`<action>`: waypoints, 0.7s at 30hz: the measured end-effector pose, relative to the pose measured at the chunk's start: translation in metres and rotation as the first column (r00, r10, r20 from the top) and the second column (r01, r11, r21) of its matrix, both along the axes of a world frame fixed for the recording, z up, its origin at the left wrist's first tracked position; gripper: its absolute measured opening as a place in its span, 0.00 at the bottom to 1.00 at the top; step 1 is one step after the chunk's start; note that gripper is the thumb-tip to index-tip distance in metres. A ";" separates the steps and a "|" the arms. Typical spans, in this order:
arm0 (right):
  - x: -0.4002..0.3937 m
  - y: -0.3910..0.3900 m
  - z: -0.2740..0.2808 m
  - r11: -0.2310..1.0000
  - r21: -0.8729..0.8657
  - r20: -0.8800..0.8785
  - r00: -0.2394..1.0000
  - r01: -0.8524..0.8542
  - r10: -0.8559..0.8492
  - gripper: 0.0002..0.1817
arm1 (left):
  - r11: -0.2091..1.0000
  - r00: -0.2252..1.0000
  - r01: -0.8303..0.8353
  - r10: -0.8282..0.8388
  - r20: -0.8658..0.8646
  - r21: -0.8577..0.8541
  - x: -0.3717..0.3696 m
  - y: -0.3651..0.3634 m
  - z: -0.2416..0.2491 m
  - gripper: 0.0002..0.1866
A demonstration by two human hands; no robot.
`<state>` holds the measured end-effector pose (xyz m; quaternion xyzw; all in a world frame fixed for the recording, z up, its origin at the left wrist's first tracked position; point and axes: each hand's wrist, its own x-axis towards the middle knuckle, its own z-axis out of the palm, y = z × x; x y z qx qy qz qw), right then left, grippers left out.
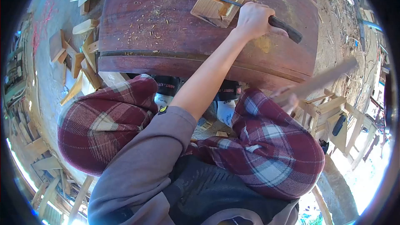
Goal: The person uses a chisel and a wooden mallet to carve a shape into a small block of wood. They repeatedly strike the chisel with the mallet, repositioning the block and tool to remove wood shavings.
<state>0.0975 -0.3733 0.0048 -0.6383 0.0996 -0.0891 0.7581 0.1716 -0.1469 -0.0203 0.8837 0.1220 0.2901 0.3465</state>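
One arm extends forward, its hand (253, 18) fisted around the dark handle of one tool (266, 18) whose blade tip rests on one small wooden board (216, 1). The board lies on the dark red surface (166, 21). The other hand (291, 100), blurred, grips one wooden stick (325, 79) at right; which side each hand belongs to cannot be told.

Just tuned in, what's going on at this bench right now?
A person sits at a dark red wooden slab. The left hand grips a dark-handled tool whose tip rests in brownish paste on a small light wood board lying on the slab. The right hand is blurred, holding a long wooden stick off to the side. Offcuts lie on the ground beside the slab.
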 end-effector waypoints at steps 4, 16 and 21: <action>0.001 -0.028 -0.032 0.920 -0.266 -0.107 0.958 -0.287 0.268 0.22 | 0.997 0.998 -0.067 0.067 0.011 0.023 0.004 0.011 -0.007 0.38; 0.006 -0.030 -0.020 0.933 -0.150 -0.105 0.943 -0.328 0.315 0.31 | 0.990 0.991 -0.131 0.131 0.007 0.051 -0.001 0.019 -0.005 0.40; 0.007 -0.039 -0.024 0.902 -0.165 -0.157 0.913 -0.399 0.376 0.28 | 0.990 0.990 -0.140 0.140 0.027 0.024 0.000 0.018 -0.003 0.39</action>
